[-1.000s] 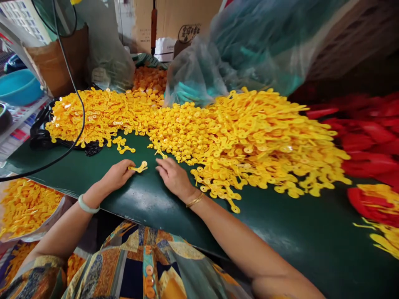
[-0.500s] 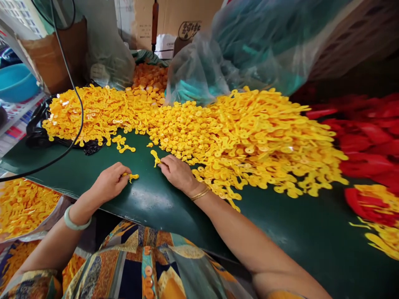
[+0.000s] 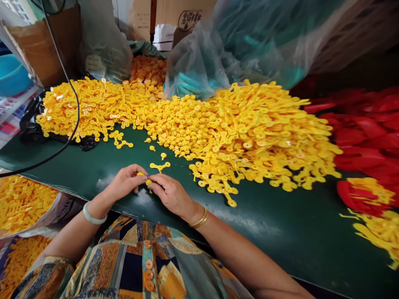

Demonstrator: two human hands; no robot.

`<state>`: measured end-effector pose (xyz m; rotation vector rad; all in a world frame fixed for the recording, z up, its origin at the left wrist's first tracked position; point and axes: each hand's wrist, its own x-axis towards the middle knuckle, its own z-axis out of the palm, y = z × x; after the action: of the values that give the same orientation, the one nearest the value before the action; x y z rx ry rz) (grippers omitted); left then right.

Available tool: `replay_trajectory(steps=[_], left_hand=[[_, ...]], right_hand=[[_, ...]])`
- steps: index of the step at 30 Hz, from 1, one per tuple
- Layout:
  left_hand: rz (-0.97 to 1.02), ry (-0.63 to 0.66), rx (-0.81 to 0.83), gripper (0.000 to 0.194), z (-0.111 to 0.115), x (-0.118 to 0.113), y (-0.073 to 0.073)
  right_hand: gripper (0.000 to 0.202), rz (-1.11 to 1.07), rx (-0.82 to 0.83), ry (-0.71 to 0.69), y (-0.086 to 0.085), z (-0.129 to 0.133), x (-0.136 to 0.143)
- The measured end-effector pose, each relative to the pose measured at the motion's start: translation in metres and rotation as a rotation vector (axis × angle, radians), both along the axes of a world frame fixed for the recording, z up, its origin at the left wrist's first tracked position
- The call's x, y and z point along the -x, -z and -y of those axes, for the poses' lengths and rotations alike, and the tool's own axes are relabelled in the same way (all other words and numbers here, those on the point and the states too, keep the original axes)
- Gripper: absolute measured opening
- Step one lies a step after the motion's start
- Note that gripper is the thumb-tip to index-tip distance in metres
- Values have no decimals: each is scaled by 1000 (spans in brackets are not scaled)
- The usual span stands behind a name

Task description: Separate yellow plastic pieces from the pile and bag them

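My left hand (image 3: 129, 182) and my right hand (image 3: 170, 194) meet just above the table's near side. Between their fingertips is a small yellow plastic piece (image 3: 149, 182) with rounded ends; both hands pinch it, and the fingers partly hide its shape. Just beyond the fingers, a three-armed yellow piece (image 3: 160, 166) lies on the green tabletop (image 3: 124, 199). A small round-headed yellow piece (image 3: 163, 156) rests a little farther back.
A long heap of yellow pieces (image 3: 249, 133) spreads across the back, beneath clear plastic bags (image 3: 199, 66). Red parts (image 3: 364, 137) lie at right. A black cable (image 3: 76, 112) hangs at left. Bags of yellow parts (image 3: 25, 203) stand below the table's left edge.
My hands, apart before with a yellow piece in each, have come together at one piece. A three-armed yellow piece now lies on the table near my right hand. The view has shifted slightly.
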<state>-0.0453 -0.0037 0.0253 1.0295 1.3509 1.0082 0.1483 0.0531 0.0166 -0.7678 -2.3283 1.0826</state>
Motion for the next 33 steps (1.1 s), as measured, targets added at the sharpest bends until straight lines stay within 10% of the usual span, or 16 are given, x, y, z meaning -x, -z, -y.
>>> replay_trajectory(steps=[6,14,26,33], left_hand=[[272,-42,-17,36,10,-7,12],[423,-181,-113,41,-1,1,33],[441,-173,-85,44,1,4,37],[419,-144,-84,46,0,3,38]], right_hand=[[35,-19,543,45,7,14,3],[21,322,-514,80,-3,-38,5],[28,198,-596,-227,17,-52,-5],[31,324,-480,195,15,-44,-4]])
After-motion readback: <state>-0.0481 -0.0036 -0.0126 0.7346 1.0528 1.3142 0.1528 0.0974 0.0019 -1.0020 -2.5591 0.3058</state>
